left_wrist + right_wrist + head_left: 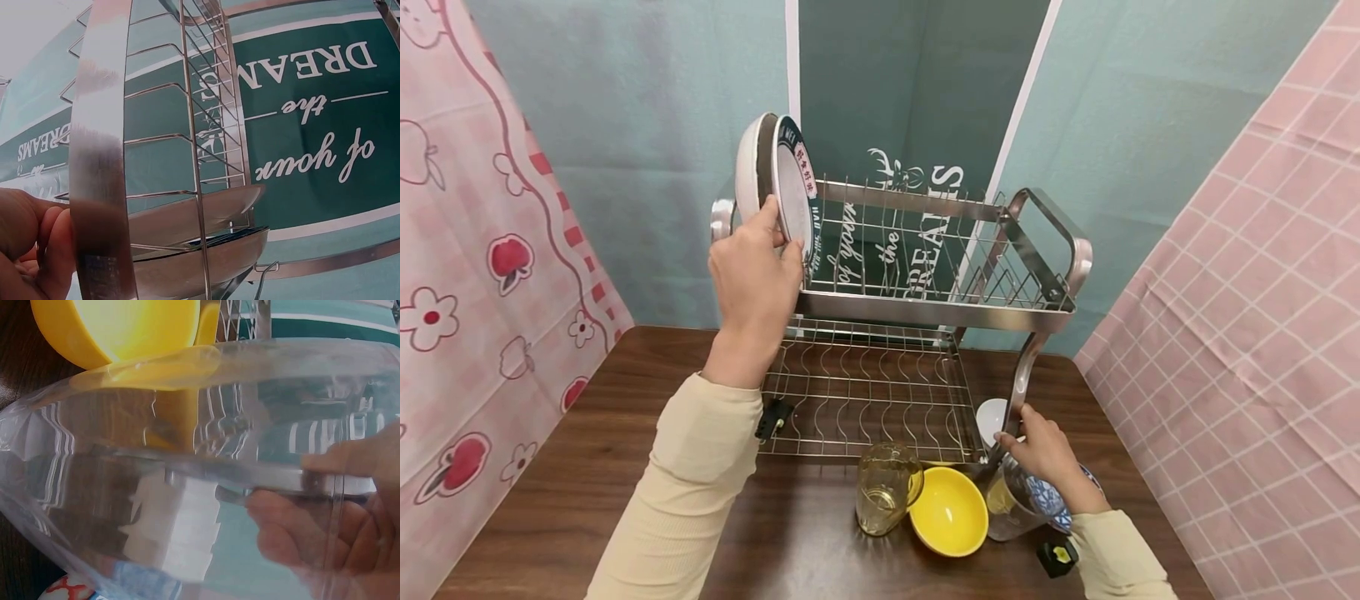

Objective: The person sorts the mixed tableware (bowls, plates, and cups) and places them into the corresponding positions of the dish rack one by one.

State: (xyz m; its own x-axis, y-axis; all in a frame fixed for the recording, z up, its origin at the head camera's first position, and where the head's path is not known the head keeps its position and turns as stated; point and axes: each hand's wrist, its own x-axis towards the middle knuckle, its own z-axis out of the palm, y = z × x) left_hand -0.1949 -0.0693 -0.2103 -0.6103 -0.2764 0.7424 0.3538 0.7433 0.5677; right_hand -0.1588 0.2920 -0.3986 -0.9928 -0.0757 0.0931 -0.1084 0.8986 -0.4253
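Note:
At the left end of the upper rack, my left hand [756, 271] pinches the rim of a white plate [792, 187] with a dark blue lettered border. This plate stands on edge beside a white bowl [749, 171], also on edge. In the left wrist view two dishes [200, 265] lean between the wires, and the left hand [37, 244] shows behind the metal rail. Low on the right, my right hand [1047, 446] grips the metal leg [1021, 379] of the two-tier dish rack [925, 313]. The right wrist view shows the right hand [306, 531] through a transparent jug [125, 431].
On the wooden table [587, 467] before the rack are an amber glass mug [883, 492] and a yellow bowl [950, 512]. A small white bowl [991, 419] sits by the rack's right leg. A blue-patterned dish [1048, 498] lies partly under the right arm. Fabric hangs on three sides.

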